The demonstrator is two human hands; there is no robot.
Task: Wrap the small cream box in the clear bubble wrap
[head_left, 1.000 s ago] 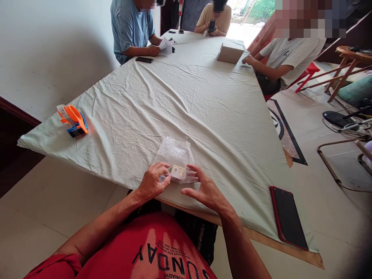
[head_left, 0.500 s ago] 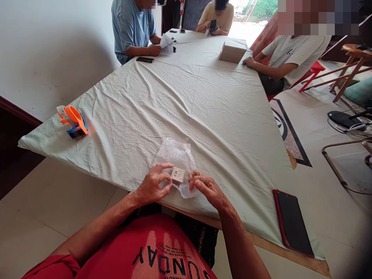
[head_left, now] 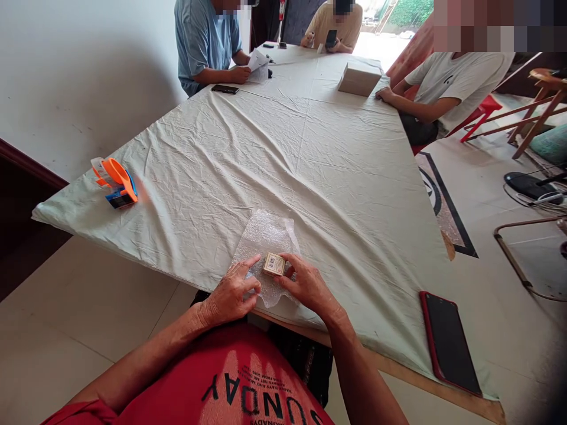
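Note:
A small cream-coloured box [head_left: 274, 264] with a printed label on top rests on a sheet of bubble wrap [head_left: 267, 230] near the table's front edge. My right hand [head_left: 308, 286] grips the box from its right side, fingers at the far corner and thumb at the near one. To the left of the box, my left hand [head_left: 235, 290] holds nothing; its index finger stretches toward the box, with a small gap between, and its fingers are apart. The bubble wrap lies flat, its near edge uneven.
An orange and blue tape dispenser [head_left: 119, 182] stands at the left of the cloth-covered table [head_left: 212, 171]. A phone in a red case [head_left: 449, 342] lies near the right corner. Farther back are a cardboard box [head_left: 359, 78], a dark phone [head_left: 225, 89] and three seated people.
My right hand has let go of the bubble wrap edge and taken hold of the small box. My left hand has drawn away from the box, and the wrap's right side lies flatter.

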